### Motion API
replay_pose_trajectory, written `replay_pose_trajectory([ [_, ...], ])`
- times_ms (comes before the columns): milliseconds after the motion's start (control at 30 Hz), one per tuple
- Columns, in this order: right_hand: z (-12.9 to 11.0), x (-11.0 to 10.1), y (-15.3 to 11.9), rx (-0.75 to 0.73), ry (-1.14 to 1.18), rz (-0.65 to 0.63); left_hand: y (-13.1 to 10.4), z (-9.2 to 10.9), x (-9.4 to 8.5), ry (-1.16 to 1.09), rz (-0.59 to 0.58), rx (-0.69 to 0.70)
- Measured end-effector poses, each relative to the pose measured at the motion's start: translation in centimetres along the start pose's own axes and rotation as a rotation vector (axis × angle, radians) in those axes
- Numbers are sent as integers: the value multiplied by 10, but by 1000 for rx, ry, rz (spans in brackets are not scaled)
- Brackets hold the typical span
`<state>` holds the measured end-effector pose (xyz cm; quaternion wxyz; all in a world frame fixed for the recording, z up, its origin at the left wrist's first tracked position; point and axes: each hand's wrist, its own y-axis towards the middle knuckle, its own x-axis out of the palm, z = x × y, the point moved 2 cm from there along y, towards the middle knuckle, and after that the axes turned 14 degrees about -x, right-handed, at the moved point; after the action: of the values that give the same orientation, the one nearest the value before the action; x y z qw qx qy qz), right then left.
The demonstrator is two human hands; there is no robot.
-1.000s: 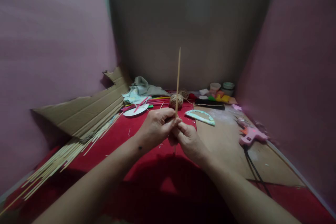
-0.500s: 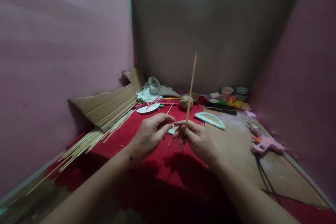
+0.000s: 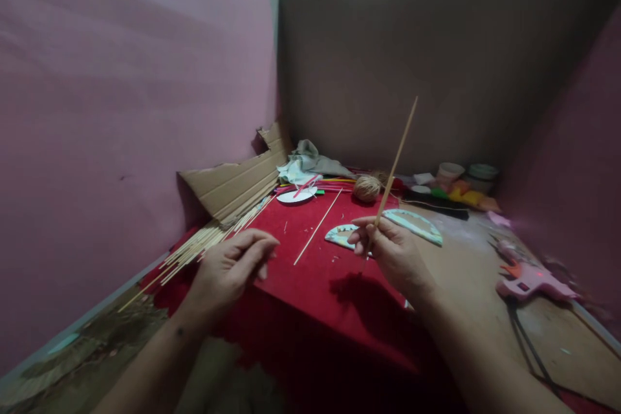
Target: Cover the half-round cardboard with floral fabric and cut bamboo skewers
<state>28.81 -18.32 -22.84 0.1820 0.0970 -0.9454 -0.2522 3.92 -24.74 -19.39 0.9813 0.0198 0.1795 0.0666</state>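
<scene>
My right hand (image 3: pixel 392 249) is closed around the lower part of a thin wooden stick (image 3: pixel 398 158), which points up and leans slightly right. To the left, above the front edge of the red cloth (image 3: pixel 291 291), my left hand (image 3: pixel 233 268) has its thumb and fingers pressed together; whatever lies between them is too small to make out. Between the hands another thin stick (image 3: pixel 317 226) lies on the cloth. A half-ring piece (image 3: pixel 337 233) is partly covered by my right hand, and a second half-ring piece (image 3: pixel 417 228) rests just behind it.
Many sticks (image 3: pixel 194 252) lie at left beside folded cardboard (image 3: pixel 237 184). Behind are a white disc (image 3: pixel 291 196), a twine ball (image 3: pixel 367 188) and a grey cloth (image 3: pixel 310 158). A pink glue gun (image 3: pixel 536 281) lies on the brown board (image 3: pixel 466 272), right, near cups (image 3: pixel 449 173).
My hands have moved apart, the left one away from the stick in my right hand. The view has turned left, and the stick leans more to the right.
</scene>
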Motion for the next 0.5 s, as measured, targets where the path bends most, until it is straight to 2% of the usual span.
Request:
replay_pose_trajectory([
  [133,0,-3,1,13,28,30,3,5,-17,-168,152,2],
  [300,1,-4,2,16,29,45,-16,15,-42,-441,383,64],
  [400,0,-3,2,30,30,52,-24,8,-60,-705,343,51],
  [467,-1,-3,2,43,31,52,-23,-4,-66,-846,292,-50],
  [500,-1,-3,2,48,32,53,-22,-12,-66,-843,306,-123],
])
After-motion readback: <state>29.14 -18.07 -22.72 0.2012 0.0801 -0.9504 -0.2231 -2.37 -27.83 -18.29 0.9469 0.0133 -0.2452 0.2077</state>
